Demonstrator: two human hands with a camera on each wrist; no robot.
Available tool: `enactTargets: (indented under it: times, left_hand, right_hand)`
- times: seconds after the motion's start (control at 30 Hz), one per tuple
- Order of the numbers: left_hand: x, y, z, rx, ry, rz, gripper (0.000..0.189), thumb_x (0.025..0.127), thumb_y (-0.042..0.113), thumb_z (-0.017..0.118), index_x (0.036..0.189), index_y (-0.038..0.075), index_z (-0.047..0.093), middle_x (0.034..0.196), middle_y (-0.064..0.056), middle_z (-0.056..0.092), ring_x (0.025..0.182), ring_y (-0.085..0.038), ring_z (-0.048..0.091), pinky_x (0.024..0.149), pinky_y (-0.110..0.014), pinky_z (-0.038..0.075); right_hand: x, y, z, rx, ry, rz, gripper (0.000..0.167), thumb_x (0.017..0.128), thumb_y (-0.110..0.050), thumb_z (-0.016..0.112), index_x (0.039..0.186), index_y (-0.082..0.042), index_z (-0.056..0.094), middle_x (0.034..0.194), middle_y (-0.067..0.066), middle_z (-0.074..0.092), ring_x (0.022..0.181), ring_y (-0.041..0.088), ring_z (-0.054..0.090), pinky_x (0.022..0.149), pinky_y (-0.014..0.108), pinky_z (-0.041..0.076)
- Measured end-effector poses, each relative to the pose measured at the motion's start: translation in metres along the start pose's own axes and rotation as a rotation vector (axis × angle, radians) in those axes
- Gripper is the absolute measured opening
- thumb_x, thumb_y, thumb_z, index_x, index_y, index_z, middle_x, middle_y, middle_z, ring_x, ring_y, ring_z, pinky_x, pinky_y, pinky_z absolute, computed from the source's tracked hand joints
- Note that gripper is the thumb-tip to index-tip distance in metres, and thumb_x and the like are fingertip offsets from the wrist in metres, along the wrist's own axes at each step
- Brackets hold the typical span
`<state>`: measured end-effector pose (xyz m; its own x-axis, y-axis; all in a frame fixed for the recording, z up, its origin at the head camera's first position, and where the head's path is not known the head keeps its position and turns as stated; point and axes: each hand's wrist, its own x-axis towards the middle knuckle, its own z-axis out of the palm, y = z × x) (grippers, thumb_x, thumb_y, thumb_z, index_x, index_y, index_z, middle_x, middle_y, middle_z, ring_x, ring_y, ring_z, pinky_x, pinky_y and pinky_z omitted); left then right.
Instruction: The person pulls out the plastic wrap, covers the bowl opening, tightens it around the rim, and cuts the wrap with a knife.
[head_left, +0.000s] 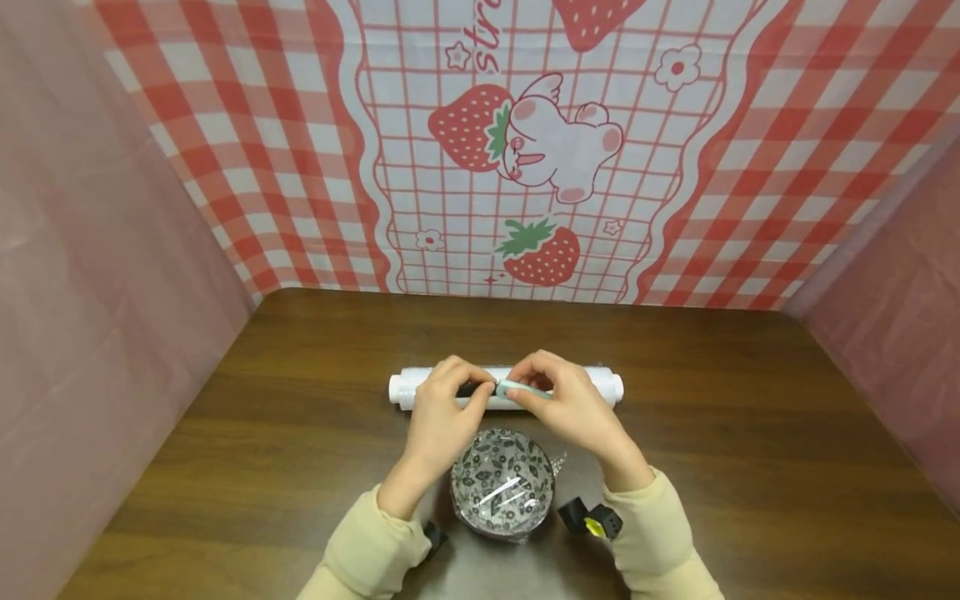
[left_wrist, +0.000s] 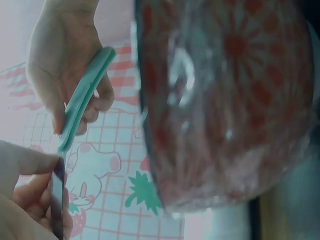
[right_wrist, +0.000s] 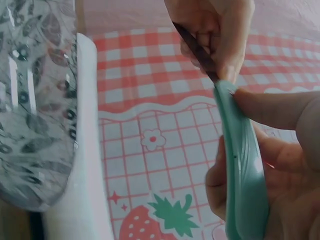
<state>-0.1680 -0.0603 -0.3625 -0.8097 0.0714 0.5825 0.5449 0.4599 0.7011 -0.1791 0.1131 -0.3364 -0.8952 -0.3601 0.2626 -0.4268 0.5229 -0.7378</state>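
Observation:
Both hands meet over the white roll of cling film, holding a folding knife with a mint-green handle [right_wrist: 243, 175] and a dark blade [left_wrist: 58, 200]. My left hand [head_left: 447, 412] pinches the blade between thumb and fingers close to where it joins the handle. The handle lies in my right hand [head_left: 573, 404], thumb pressing near its blade end. The knife stands unfolded, blade and handle roughly in line. Nearer me, between the forearms, sits a patterned round bowl [head_left: 504, 483] with shiny clear film over it; neither hand touches it.
The cling film roll [head_left: 607, 385] lies crosswise on the brown wooden table [head_left: 750, 417]. Black devices sit by the wrists, the right one [head_left: 596, 518] with a yellow part. A strawberry-print checked cloth [head_left: 540, 167] hangs behind the table, with pink curtains at both sides.

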Motion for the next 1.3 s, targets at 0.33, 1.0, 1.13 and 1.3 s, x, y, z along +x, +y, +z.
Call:
enactTargets:
  times: [0.33,1.0,1.13,1.3]
  left_hand:
    - [0.001,0.0,0.003,-0.402,0.057,-0.371,0.008,0.081,0.007,0.066,0.087,0.002,0.067,0.084,-0.004,0.062,0.077,-0.011,0.054,0.069,-0.021,0.045]
    - [-0.002,0.007,0.018,-1.068,0.104,-0.645,0.018,0.088,-0.002,0.049,0.082,0.012,0.058,0.081,0.004,0.057,0.079,-0.006,0.052,0.077,-0.021,0.042]
    - [-0.002,0.008,0.021,-1.162,0.115,-0.669,0.018,0.089,-0.005,0.046,0.084,0.01,0.054,0.082,0.003,0.056,0.081,-0.006,0.052,0.08,-0.02,0.042]
    - [-0.003,0.008,0.025,-1.237,0.132,-0.673,0.017,0.089,-0.006,0.045,0.084,0.01,0.05,0.082,0.003,0.056,0.082,-0.005,0.053,0.082,-0.019,0.043]
  right_hand:
    - [0.001,-0.007,0.012,0.129,0.147,0.041,0.011,0.084,-0.016,0.064,0.093,-0.011,0.062,0.085,0.002,0.058,0.078,0.014,0.052,0.074,0.032,0.044]
    - [0.002,-0.018,0.039,0.511,0.315,0.133,0.016,0.087,-0.007,0.058,0.1,0.001,0.054,0.09,0.006,0.053,0.083,0.012,0.051,0.067,0.018,0.044]
    - [0.001,-0.02,0.045,0.566,0.364,0.139,0.017,0.087,-0.005,0.057,0.101,0.004,0.052,0.089,0.005,0.051,0.083,0.012,0.05,0.068,0.018,0.044]
    - [0.0,-0.022,0.051,0.613,0.417,0.14,0.017,0.087,-0.003,0.056,0.101,0.006,0.051,0.088,0.004,0.051,0.082,0.01,0.05,0.07,0.018,0.043]
